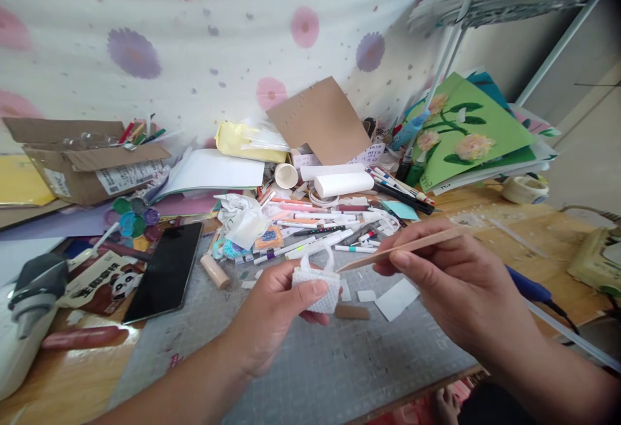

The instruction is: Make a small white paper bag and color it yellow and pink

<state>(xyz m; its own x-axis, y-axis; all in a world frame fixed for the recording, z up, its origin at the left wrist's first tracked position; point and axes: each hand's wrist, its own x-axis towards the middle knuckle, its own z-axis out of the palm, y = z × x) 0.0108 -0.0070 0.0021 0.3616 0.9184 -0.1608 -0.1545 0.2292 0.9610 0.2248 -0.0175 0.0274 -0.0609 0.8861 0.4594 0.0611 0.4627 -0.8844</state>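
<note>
Between the thumb and fingers of my left hand (279, 302) is a small white textured bag (323, 292) with a looped handle on top. My right hand (446, 270) pinches a thin flat wooden stick (402, 246), slanting down to the left. The stick's tip is at the upper right edge of the bag; whether it touches cannot be made out. Below them on the grey cutting mat (383, 373) lie a small brown strip (352, 312) and a white paper piece (396, 298).
Markers (310, 224) lie heaped behind the hands. To the left are a black phone (165, 270), a cardboard box (92, 166) and a grey-tipped tool (39, 283). A blue-handled tool (528, 284) with a cable rests at right. Green flower artwork (468, 134) leans at back right.
</note>
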